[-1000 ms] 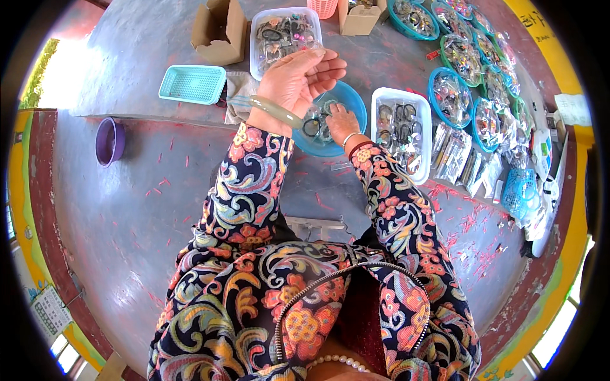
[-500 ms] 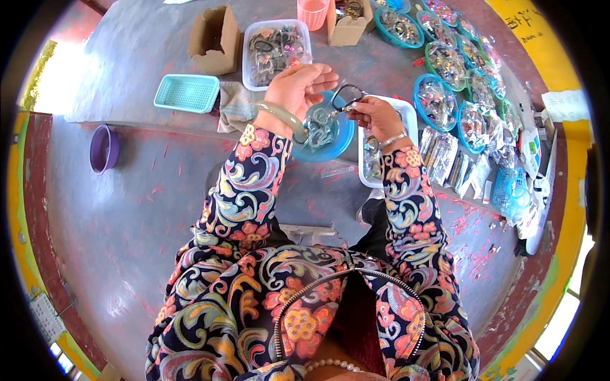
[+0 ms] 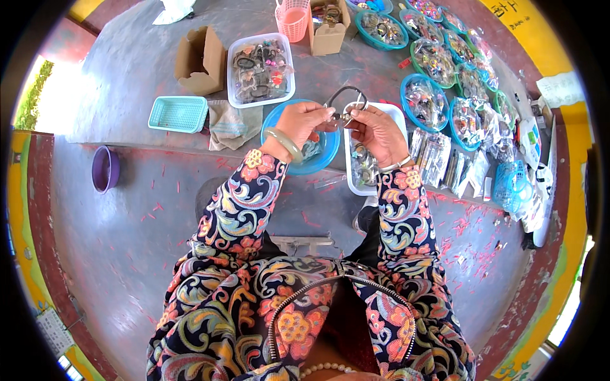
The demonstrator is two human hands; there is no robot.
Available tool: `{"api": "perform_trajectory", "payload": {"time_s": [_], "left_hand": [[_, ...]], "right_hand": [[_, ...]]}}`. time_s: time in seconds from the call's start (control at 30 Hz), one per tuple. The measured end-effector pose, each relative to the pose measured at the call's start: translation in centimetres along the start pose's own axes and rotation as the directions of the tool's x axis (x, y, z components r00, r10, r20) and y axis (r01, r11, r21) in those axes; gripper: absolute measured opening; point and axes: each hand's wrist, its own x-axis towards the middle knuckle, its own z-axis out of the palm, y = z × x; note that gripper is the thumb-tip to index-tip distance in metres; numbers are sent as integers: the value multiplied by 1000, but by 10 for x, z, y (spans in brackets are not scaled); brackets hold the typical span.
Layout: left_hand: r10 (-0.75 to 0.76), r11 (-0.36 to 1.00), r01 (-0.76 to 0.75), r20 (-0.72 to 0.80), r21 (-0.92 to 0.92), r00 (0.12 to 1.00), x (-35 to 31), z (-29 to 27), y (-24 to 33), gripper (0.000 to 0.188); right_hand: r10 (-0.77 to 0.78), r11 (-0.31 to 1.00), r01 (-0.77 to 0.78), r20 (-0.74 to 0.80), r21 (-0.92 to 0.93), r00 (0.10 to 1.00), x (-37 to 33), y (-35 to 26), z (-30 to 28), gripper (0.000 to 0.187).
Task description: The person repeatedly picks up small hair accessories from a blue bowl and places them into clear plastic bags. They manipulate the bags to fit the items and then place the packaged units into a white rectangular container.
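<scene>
Between my hands, a dark cord loop with small beads or metal bits at its lower end stands up above the table. My left hand pinches its lower end from the left. My right hand grips the same end from the right, fingers curled. A thin pale strip shows by the right fingertips; what it is I cannot make out. Under my left hand lies a blue basin holding clear plastic bags. Partly covered by my right hand, a white tray contains bagged small items.
A white tray of bagged dark loops, two cardboard boxes and a pink basket stand farther back. A teal basket and a cloth lie left. Several filled baskets crowd the right. A purple basin sits lower left.
My left hand has gone from open above the basin to pinching the loop's end. My right hand has turned, still holding the loop. The view has shifted slightly.
</scene>
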Motion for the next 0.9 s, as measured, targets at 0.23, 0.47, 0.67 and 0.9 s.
{"api": "perform_trajectory", "payload": {"time_s": [0.23, 0.47, 0.67, 0.9], "left_hand": [[13, 995, -18, -46, -100, 999, 4, 9, -8, 20], [-43, 972, 50, 33, -230, 999, 5, 17, -7, 16], [-16, 943, 35, 60, -330, 998, 9, 13, -14, 12], [-52, 961, 74, 91, -266, 994, 6, 13, -12, 12]], "right_hand": [[-10, 996, 18, 90, -83, 996, -2, -8, -6, 11], [-60, 998, 62, -59, 33, 996, 1, -1, -6, 8], [-129, 991, 125, -139, -42, 982, 5, 4, -6, 9], [-210, 975, 196, -145, -108, 967, 1, 5, 3, 11]]}}
